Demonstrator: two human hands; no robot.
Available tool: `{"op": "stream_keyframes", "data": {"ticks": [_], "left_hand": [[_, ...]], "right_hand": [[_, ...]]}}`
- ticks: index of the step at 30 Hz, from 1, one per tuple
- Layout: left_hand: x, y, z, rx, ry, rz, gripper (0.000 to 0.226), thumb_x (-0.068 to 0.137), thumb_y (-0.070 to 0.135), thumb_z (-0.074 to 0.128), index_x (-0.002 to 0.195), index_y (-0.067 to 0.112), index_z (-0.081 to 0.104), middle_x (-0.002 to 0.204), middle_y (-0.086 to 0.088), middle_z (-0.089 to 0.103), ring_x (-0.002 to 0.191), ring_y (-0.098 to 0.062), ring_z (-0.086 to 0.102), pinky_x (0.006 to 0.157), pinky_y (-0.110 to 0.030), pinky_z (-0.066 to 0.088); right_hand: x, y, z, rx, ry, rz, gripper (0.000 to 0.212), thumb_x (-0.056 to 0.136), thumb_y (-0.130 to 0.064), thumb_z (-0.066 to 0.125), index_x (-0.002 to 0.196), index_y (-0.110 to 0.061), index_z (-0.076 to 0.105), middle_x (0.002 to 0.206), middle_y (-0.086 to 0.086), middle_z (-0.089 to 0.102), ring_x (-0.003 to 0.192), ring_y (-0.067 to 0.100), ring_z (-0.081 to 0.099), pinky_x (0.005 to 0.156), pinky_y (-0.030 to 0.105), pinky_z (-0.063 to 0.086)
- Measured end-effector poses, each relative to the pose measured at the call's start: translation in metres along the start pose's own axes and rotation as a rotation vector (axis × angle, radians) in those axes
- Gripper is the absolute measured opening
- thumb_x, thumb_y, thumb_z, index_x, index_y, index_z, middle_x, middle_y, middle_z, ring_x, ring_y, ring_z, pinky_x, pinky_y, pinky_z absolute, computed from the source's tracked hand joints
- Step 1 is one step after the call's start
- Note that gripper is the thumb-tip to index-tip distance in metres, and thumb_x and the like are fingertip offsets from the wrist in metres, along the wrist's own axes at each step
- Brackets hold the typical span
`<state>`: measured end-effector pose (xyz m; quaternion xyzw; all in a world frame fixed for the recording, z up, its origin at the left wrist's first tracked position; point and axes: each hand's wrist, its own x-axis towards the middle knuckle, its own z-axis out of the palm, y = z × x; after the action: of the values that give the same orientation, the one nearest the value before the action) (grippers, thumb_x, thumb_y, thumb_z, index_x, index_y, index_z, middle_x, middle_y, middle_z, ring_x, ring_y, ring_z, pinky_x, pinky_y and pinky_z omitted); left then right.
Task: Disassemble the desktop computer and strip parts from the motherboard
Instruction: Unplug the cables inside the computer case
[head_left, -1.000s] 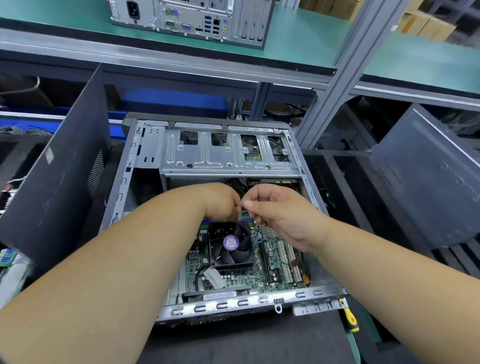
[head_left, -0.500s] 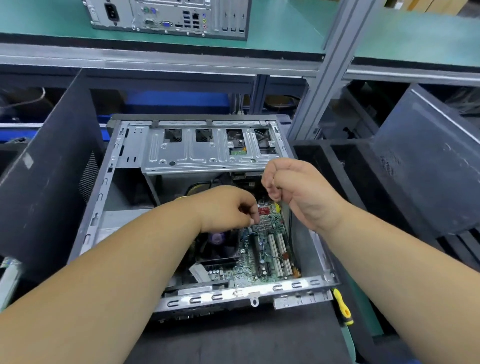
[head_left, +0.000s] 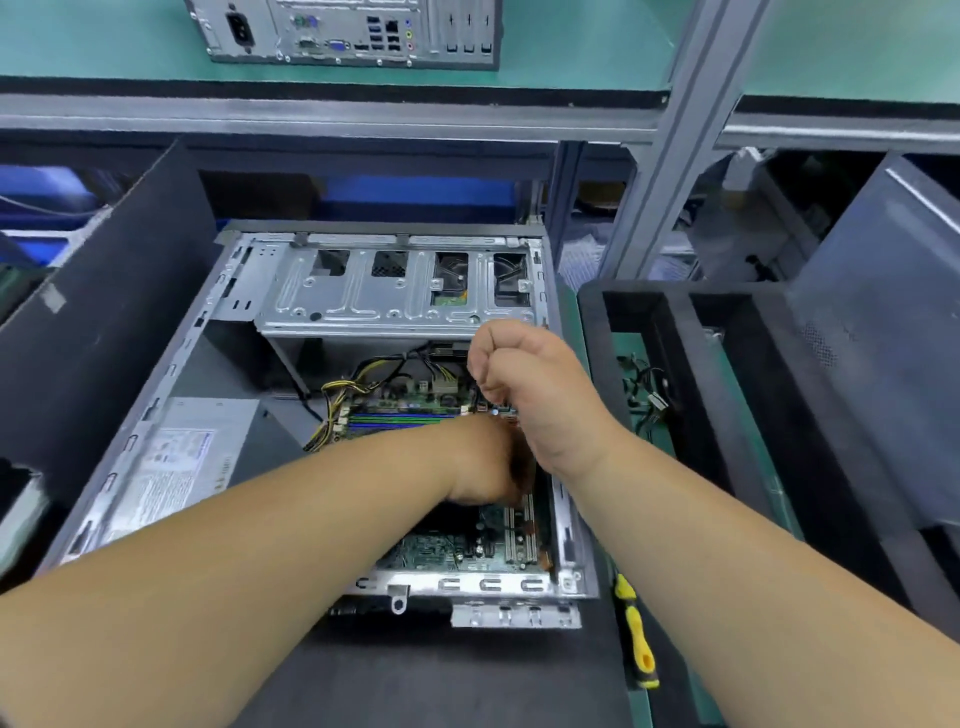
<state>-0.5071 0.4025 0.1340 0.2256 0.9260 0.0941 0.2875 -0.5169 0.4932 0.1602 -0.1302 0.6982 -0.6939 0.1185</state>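
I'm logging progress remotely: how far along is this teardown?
Early. Done: the case lies open. In hand: right hand pulls a thin black cable up from the motherboard; left hand reaches down beside it, fingers hidden. Left: power supply, its yellow wiring, memory sticks and board remain installed.

Two desktop cases: one open case (head_left: 156, 415) lying on the bench, 2nd closed one (head_left: 353, 31) on the green shelf at the top edge. One motherboard (head_left: 457, 551) inside the open case, one power supply (head_left: 176, 467) at its left side, one drive cage (head_left: 363, 301) at its far end. One yellow-black screwdriver (head_left: 636, 634) by the case's near right corner. Two hands: left hand (head_left: 488, 462), right hand (head_left: 524, 379). Loose side panels: 2, left panel (head_left: 104, 332) and right panel (head_left: 883, 338).
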Motion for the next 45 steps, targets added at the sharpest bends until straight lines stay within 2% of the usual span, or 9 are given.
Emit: {"op": "stream_keyframes", "data": {"ticks": [4, 7, 14, 18, 24, 30, 32, 38, 45], "left_hand": [[0.007, 0.02, -0.001, 0.157, -0.16, 0.004, 0.043, 0.1, 0.027, 0.045, 0.139, 0.011, 0.049, 0.147, -0.012, 0.043, 0.132, -0.027, 0.04, 0.107, -0.033, 0.031], [0.009, 0.03, -0.004, 0.16, -0.174, -0.034, 0.044, 0.103, 0.02, 0.039, 0.146, 0.012, 0.039, 0.154, -0.011, 0.032, 0.139, -0.026, 0.03, 0.099, -0.027, 0.017], [0.011, 0.036, 0.004, 0.061, -0.335, -0.137, 0.032, 0.094, 0.019, 0.056, 0.119, 0.001, 0.061, 0.12, -0.017, 0.061, 0.095, -0.027, 0.053, 0.084, -0.03, 0.039], [0.015, 0.028, 0.012, -0.015, -0.376, -0.137, 0.019, 0.09, 0.022, 0.062, 0.097, 0.004, 0.066, 0.089, -0.008, 0.061, 0.077, -0.024, 0.055, 0.079, -0.028, 0.041], [0.022, 0.019, 0.02, -0.235, -0.365, -0.126, 0.031, 0.085, 0.027, 0.071, 0.11, 0.014, 0.059, 0.071, 0.009, 0.053, 0.06, -0.006, 0.054, 0.055, -0.02, 0.04], [0.022, 0.018, 0.027, -0.317, -0.37, -0.11, 0.031, 0.087, 0.024, 0.069, 0.112, 0.01, 0.06, 0.101, -0.008, 0.069, 0.085, -0.006, 0.062, 0.05, -0.018, 0.041], [0.024, 0.017, 0.029, -0.284, -0.344, -0.056, 0.016, 0.088, 0.025, 0.068, 0.098, 0.016, 0.059, 0.086, 0.001, 0.064, 0.091, -0.014, 0.065, 0.055, -0.02, 0.038], [0.021, 0.015, 0.025, -0.046, -0.305, 0.021, 0.034, 0.089, 0.035, 0.063, 0.117, 0.015, 0.06, 0.104, -0.006, 0.057, 0.089, -0.023, 0.048, 0.085, -0.034, 0.041], [0.019, 0.014, 0.022, -0.13, -0.333, 0.077, 0.012, 0.086, 0.034, 0.063, 0.083, 0.023, 0.069, 0.084, 0.004, 0.066, 0.067, -0.01, 0.051, 0.07, -0.026, 0.04]], "right_hand": [[-0.001, 0.003, -0.002, 0.034, -0.065, -0.052, 0.007, 0.061, -0.009, 0.04, 0.059, -0.014, 0.045, 0.06, -0.003, 0.04, 0.059, 0.012, 0.033, 0.056, 0.025, 0.027], [-0.002, 0.002, -0.004, 0.064, -0.091, -0.067, 0.006, 0.059, -0.009, 0.038, 0.059, -0.011, 0.043, 0.06, -0.002, 0.04, 0.058, 0.011, 0.033, 0.054, 0.022, 0.028], [-0.004, 0.001, -0.004, -0.002, -0.128, -0.088, 0.01, 0.062, -0.01, 0.034, 0.056, -0.012, 0.043, 0.055, -0.006, 0.037, 0.055, 0.008, 0.032, 0.051, 0.019, 0.027], [-0.001, 0.004, -0.004, -0.032, -0.111, -0.072, 0.012, 0.064, -0.011, 0.036, 0.057, -0.015, 0.044, 0.059, -0.001, 0.038, 0.056, 0.008, 0.034, 0.052, 0.019, 0.028], [0.003, 0.005, 0.0, -0.102, -0.075, -0.033, 0.01, 0.065, -0.015, 0.043, 0.059, -0.018, 0.05, 0.06, -0.008, 0.042, 0.058, 0.008, 0.036, 0.059, 0.024, 0.03], [0.0, 0.003, 0.006, -0.223, -0.095, -0.055, 0.005, 0.068, -0.015, 0.045, 0.065, -0.013, 0.049, 0.064, -0.006, 0.041, 0.063, 0.01, 0.034, 0.058, 0.022, 0.029], [-0.001, 0.002, 0.007, -0.239, -0.083, -0.059, 0.008, 0.069, -0.015, 0.045, 0.068, -0.008, 0.048, 0.067, 0.0, 0.04, 0.066, 0.012, 0.034, 0.06, 0.024, 0.029], [-0.005, 0.002, 0.007, -0.261, -0.047, -0.04, 0.006, 0.071, -0.014, 0.045, 0.068, -0.011, 0.048, 0.067, -0.002, 0.041, 0.068, 0.015, 0.035, 0.066, 0.03, 0.032], [-0.006, 0.003, 0.007, -0.278, -0.02, -0.04, 0.011, 0.071, -0.014, 0.044, 0.071, -0.004, 0.049, 0.07, 0.004, 0.043, 0.071, 0.016, 0.037, 0.068, 0.033, 0.034]]}}
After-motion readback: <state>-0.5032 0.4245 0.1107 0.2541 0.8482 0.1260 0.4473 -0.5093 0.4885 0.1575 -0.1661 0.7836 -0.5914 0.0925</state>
